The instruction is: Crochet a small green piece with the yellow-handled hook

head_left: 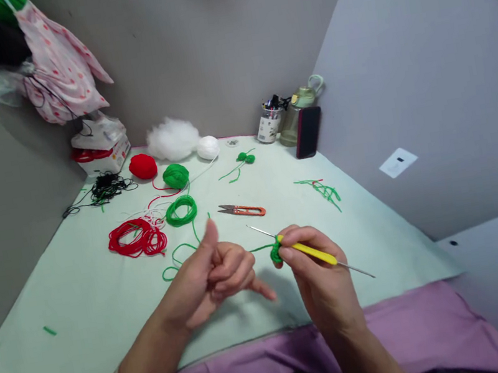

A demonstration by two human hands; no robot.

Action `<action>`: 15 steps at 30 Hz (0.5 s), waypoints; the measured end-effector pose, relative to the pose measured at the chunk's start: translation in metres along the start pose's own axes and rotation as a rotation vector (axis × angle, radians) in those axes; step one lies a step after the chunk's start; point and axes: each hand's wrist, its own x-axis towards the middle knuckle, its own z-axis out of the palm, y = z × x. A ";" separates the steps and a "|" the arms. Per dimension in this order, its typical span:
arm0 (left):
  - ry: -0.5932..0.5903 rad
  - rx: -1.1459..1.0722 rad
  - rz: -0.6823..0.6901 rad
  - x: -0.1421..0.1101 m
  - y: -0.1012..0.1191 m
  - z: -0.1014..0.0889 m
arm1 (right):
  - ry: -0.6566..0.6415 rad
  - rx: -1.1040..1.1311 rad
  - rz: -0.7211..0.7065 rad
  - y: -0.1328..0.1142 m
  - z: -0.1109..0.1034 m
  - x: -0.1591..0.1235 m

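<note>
My right hand [321,269] grips a crochet hook [314,253] with a yellow handle, its metal tip pointing left. A small green crocheted piece [276,251] is pinched at the fingertips of that hand, against the hook. From this piece, green yarn [261,248] runs left to my left hand [225,272]. The middle fingers of the left hand are curled in on the yarn, while its thumb and little finger stick out; the yarn's path inside the fingers is hidden. Behind the left hand lies a coil of green yarn [181,212], with a green yarn ball [176,176] beyond it.
Orange-handled thread snips [242,210] lie ahead of my hands. Loose red yarn [137,237] is at left, with a red ball [142,166] and white stuffing [173,139] behind. Small green pieces [245,158], a phone [309,132] and a bottle [292,119] stand farther back.
</note>
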 end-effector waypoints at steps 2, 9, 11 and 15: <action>-0.029 -0.269 0.076 -0.007 0.013 0.010 | 0.025 -0.041 -0.011 0.005 -0.003 0.000; 0.420 -0.026 0.595 -0.006 0.031 0.024 | 0.043 -0.101 -0.047 0.013 -0.006 -0.003; 0.514 0.180 0.555 0.003 0.012 0.016 | 0.066 -0.097 -0.067 0.011 -0.005 -0.004; 0.222 0.310 0.088 0.013 -0.018 0.002 | 0.093 -0.097 -0.079 0.009 -0.005 -0.004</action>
